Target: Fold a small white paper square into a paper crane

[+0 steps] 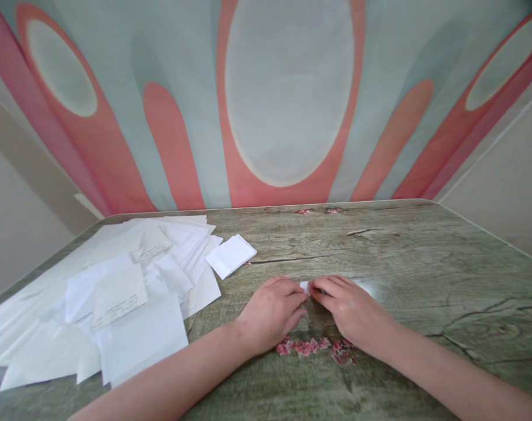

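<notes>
A small piece of white paper [304, 285] shows between my two hands, over the middle of the table. From the left, my left hand [272, 310] pinches it with closed fingers. My right hand [342, 305] grips its other side between thumb and fingertips. Most of the paper is hidden behind my fingers, so its full shape cannot be made out. Just beyond my left hand lies a small folded stack of white paper [231, 255].
Many loose white sheets [143, 333] spread in an overlapping heap over the table's left side, a few with lines of print. The wood-patterned table [424, 263] bears pink flower prints. Behind its far edge hangs a pink and grey-green patterned cloth [287, 105].
</notes>
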The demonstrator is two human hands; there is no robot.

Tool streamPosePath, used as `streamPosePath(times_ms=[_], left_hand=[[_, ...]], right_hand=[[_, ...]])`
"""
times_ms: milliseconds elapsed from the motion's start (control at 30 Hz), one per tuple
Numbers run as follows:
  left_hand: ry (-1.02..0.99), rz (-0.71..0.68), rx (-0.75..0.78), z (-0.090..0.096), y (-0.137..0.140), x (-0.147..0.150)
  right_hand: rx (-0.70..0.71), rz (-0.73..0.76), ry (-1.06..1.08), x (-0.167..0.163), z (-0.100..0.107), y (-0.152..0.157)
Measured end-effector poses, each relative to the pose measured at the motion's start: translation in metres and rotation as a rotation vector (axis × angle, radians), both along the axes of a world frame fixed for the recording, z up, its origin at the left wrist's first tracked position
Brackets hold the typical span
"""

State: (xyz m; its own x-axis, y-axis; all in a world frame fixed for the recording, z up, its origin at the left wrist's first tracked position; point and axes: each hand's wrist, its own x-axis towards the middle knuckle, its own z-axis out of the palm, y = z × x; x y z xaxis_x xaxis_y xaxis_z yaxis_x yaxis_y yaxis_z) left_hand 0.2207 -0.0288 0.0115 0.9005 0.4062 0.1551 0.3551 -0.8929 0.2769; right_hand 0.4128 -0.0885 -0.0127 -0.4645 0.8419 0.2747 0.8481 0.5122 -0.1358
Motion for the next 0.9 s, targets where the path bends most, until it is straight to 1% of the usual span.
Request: streamPosePath(times_ms=[133, 267, 500, 600, 667, 700, 833, 900], left_hand=[[-0.065, 0.041, -0.026, -0.006, 0.002, 0.001], [-0.091, 0.084, -0.018, -0.009, 0.003, 0.002], [-0.084, -0.014, 0.026, -0.005, 0.002, -0.002], [-0.094, -0.013, 0.022, -0.005, 0.002, -0.006], [-0.109, 0.033, 0.001, -0.007, 0.000, -0.007], [-0.122, 0.076, -0.013, -0.008, 0.000, -0.007], [-0.181, 0.325, -0.077, -0.012, -0.003, -0.003], [-0.180, 0.392, -0.113, -0.014, -0.004, 0.000]], right_hand=[[0.034, -0.001, -0.059, -0.002, -0.002, 0.001], [0.043, -0.004, -0.099, -0.004, -0.003, 0.001], [0.029, 0.009, -0.125, -0.003, -0.003, 0.001], [0.021, 0.001, -0.121, -0.002, -0.003, 0.001], [0.022, -0.007, -0.124, -0.002, -0.002, 0.001], [0.024, -0.008, -0.128, -0.003, -0.002, 0.001], [0.031, -0.008, -0.127, -0.004, -0.003, 0.001], [0.030, -0.016, -0.124, -0.005, -0.003, 0.001]])
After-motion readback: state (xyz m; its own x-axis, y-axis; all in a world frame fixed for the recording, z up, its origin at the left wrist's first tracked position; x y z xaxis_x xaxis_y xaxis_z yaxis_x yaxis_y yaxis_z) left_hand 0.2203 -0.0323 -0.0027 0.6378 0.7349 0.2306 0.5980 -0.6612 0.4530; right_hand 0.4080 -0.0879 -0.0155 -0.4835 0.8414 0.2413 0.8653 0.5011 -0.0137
